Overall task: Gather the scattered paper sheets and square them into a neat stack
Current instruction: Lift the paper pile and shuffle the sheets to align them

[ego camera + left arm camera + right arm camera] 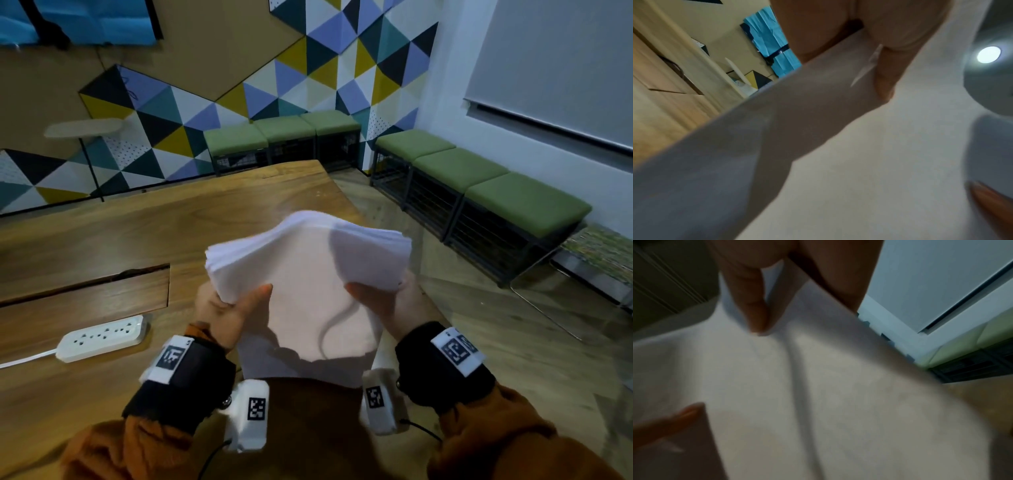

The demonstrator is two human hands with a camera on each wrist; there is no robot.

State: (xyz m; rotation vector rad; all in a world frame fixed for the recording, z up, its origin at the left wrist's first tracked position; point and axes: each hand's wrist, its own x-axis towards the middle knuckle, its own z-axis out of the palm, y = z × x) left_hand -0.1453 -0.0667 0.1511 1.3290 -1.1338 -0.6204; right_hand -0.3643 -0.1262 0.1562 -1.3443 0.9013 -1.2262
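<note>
You had each grip clamped on the paper stack (308, 274): your left hand (226, 315) pinched its left long edge, thumb on top and fingers out of sight beneath, and your right hand (387, 308) pinched the right edge in the same way. The stack was off the desk (102, 233), held in the air over its near right corner and sloping up and away from you. The far end was fanned, the sheet edges stepped rather than flush, and the right half bowed up into a hump, so squaring was judged not yet done. The near end hung unsupported between your wrists. Risks as judged from here: both grips sat near the middle of the long edges, so the free ends could sag and the lower sheets slide out toward your lap; the pinch was at the margins only, so any easing to jog the sheets could let some drop. The stack hung close to the desk's right edge, so a sheet slipping right would probably fall to the floor (479, 342). Pressing the sides in harder would deepen the hump and might crease the paper. Around: a white power strip (102, 337) lay on the desk to your left, well apart from the stack, its cable running off to the left; a recessed panel (85, 294) sat in the desk behind it. Green benches (479, 181) stood along the walls, well apart. Nothing seen blocked setting the stack down ahead. Both wrist views were blurred, showing only paper and a thumb.
</note>
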